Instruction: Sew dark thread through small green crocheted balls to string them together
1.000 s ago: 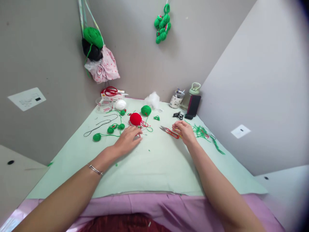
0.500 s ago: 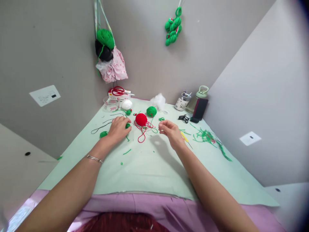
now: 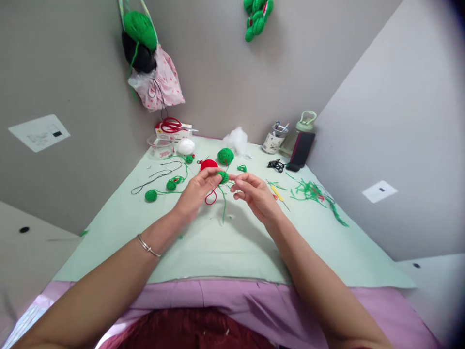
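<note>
My left hand (image 3: 196, 193) pinches a small green crocheted piece (image 3: 223, 177) above the pale green table cover (image 3: 225, 242). A green yarn tail (image 3: 224, 206) hangs down from the piece. My right hand (image 3: 254, 195) meets it from the right, thumb and fingers closed on the piece's edge or its yarn. Just behind the hands lies a red yarn ball (image 3: 208, 165) with loose red thread (image 3: 210, 198), and a green yarn ball (image 3: 225, 156) sits further back.
Small green crocheted pieces (image 3: 150, 195) and black cord (image 3: 154, 175) lie at the left. Green yarn scraps (image 3: 312, 194) and a yellow-handled hook (image 3: 277, 193) lie at the right. At the back stand red scissors (image 3: 170, 126), white stuffing (image 3: 238, 139), a cup (image 3: 273, 140), a bottle (image 3: 300, 133) and a phone (image 3: 301, 150).
My left hand picked a green piece off the table and lifted it. My right hand left the snips, moved left and met it at the piece.
</note>
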Tool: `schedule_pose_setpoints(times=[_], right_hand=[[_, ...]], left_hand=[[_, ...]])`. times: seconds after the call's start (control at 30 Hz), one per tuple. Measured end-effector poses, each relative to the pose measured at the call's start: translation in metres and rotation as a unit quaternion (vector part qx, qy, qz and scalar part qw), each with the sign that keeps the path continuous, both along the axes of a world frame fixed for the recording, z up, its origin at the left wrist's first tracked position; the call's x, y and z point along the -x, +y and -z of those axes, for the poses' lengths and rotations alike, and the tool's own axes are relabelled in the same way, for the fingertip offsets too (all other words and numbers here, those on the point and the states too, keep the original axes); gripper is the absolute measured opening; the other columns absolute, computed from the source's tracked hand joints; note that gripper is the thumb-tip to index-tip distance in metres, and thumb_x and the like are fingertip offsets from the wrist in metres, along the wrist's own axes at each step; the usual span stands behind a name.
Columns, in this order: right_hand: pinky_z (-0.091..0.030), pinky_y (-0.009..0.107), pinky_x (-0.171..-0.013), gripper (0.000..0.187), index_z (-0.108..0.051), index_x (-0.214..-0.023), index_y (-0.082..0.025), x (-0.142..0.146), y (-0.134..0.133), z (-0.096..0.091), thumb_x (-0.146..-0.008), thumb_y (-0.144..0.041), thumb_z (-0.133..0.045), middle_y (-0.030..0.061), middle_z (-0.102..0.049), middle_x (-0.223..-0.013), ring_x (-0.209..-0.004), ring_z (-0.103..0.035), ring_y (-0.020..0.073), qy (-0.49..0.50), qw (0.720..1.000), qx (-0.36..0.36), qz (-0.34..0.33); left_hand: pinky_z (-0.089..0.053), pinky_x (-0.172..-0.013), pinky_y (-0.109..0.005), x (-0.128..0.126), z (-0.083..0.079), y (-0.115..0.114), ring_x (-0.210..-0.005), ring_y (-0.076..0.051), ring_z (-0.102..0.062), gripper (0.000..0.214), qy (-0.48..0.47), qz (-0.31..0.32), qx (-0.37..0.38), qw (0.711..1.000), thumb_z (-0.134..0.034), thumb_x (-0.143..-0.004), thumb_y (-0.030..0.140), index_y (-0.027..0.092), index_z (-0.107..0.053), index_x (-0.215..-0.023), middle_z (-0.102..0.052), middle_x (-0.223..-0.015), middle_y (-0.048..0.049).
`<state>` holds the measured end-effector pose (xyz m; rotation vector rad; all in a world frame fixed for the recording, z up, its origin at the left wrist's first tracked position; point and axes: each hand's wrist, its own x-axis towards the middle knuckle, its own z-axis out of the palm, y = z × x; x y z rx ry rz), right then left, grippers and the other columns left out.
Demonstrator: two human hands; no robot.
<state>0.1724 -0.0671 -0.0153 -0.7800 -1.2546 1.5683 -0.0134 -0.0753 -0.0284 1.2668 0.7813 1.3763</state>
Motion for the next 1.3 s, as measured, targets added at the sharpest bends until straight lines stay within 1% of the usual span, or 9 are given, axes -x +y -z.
schedule_pose_setpoints(times=[0.17, 0.27, 0.43, 0.6, 0.8, 0.93, 1.07, 1.2, 1.3], right_hand=[[-0.051, 0.025, -0.067, 0.024, -0.063, -0.082, -0.020, 0.007, -0.009, 0.005, -0.080, -0.037, -0.080, 0.0001, -0.068, -0.079, -0.073, -0.065, 0.0124, -0.018, 0.992, 0.029, -0.124], [-0.045, 0.022, -0.059, 0.026, -0.063, -0.081, -0.018, 0.004, -0.010, 0.002, -0.079, -0.038, -0.080, -0.0008, -0.066, -0.072, -0.061, -0.056, 0.0086, -0.067, 0.985, 0.025, -0.157], [-0.030, 0.020, -0.049, 0.028, -0.065, -0.078, -0.017, -0.011, 0.000, 0.002, -0.077, -0.039, -0.081, -0.0015, -0.063, -0.068, -0.053, -0.042, 0.0056, -0.140, 0.980, 0.022, -0.141], [-0.034, 0.021, -0.053, 0.028, -0.064, -0.077, -0.017, -0.017, 0.005, 0.002, -0.076, -0.038, -0.082, -0.0019, -0.060, -0.067, -0.057, -0.044, 0.0067, -0.078, 0.994, 0.031, -0.064], [-0.037, 0.020, -0.055, 0.027, -0.065, -0.078, -0.017, -0.010, 0.002, 0.002, -0.076, -0.037, -0.083, -0.0014, -0.062, -0.068, -0.057, -0.047, 0.0066, -0.052, 0.997, 0.035, -0.045], [-0.037, 0.020, -0.054, 0.025, -0.066, -0.079, -0.018, -0.012, 0.004, 0.007, -0.077, -0.037, -0.083, -0.0019, -0.063, -0.067, -0.055, -0.047, 0.0063, -0.038, 0.998, 0.038, -0.039], [-0.038, 0.018, -0.053, 0.022, -0.068, -0.080, -0.019, -0.013, 0.017, 0.003, -0.078, -0.035, -0.082, 0.0009, -0.071, -0.085, -0.059, -0.049, 0.0054, -0.048, 0.997, 0.027, -0.051], [-0.052, 0.025, -0.073, 0.024, -0.070, -0.084, -0.019, 0.007, 0.040, -0.002, -0.077, -0.039, -0.082, 0.0056, -0.073, -0.111, -0.084, -0.065, 0.0127, -0.090, 0.992, 0.019, -0.088], [-0.054, 0.032, -0.083, 0.030, -0.070, -0.082, -0.020, 0.037, 0.062, 0.007, -0.068, -0.042, -0.086, 0.0058, -0.074, -0.110, -0.094, -0.068, 0.0186, -0.108, 0.986, 0.029, -0.124]], left_hand=[[-0.045, -0.096, -0.031, -0.003, 0.005, -0.002, -0.106, -0.019, -0.063, 0.025, -0.012, -0.069, -0.022, 0.997, -0.078, -0.082, 0.031, 0.022, -0.068, -0.102, -0.072, -0.106, -0.0033], [-0.049, -0.089, -0.027, 0.005, 0.001, 0.003, -0.095, -0.015, -0.066, 0.022, -0.116, -0.090, 0.051, 0.988, -0.078, -0.081, 0.029, 0.020, -0.065, -0.096, -0.072, -0.098, -0.0018], [-0.050, -0.068, -0.022, 0.020, -0.007, 0.009, -0.075, -0.012, -0.066, 0.007, -0.228, -0.047, 0.171, 0.957, -0.061, -0.087, 0.022, 0.015, -0.061, -0.085, -0.068, -0.087, -0.0032], [-0.041, -0.055, -0.023, 0.019, -0.007, 0.002, -0.054, -0.007, -0.046, 0.012, -0.015, 0.028, 0.108, 0.994, -0.061, -0.084, 0.026, 0.015, -0.062, -0.082, -0.061, -0.084, -0.0006], [-0.043, -0.074, -0.026, 0.006, 0.001, -0.010, -0.084, -0.015, -0.057, 0.022, 0.239, 0.052, -0.024, 0.969, -0.070, -0.085, 0.037, 0.020, -0.057, -0.085, -0.066, -0.096, -0.0006], [-0.042, -0.080, -0.029, 0.008, 0.007, -0.010, -0.085, -0.016, -0.056, 0.014, 0.316, 0.078, -0.080, 0.942, -0.062, -0.089, 0.031, 0.022, -0.068, -0.098, -0.068, -0.095, -0.0001], [-0.043, -0.076, -0.028, 0.013, 0.009, -0.009, -0.082, -0.017, -0.060, 0.020, 0.333, 0.170, -0.035, 0.927, -0.061, -0.088, 0.033, 0.019, -0.073, -0.094, -0.071, -0.089, -0.0021], [-0.043, -0.067, -0.025, 0.012, 0.009, -0.012, -0.072, -0.015, -0.058, 0.022, 0.338, 0.304, 0.014, 0.890, -0.062, -0.087, 0.035, 0.017, -0.074, -0.087, -0.069, -0.082, -0.0021], [-0.042, -0.064, -0.024, 0.009, 0.010, -0.014, -0.067, -0.013, -0.056, 0.022, 0.335, 0.327, 0.023, 0.884, -0.060, -0.088, 0.034, 0.017, -0.075, -0.089, -0.067, -0.076, -0.0014]])
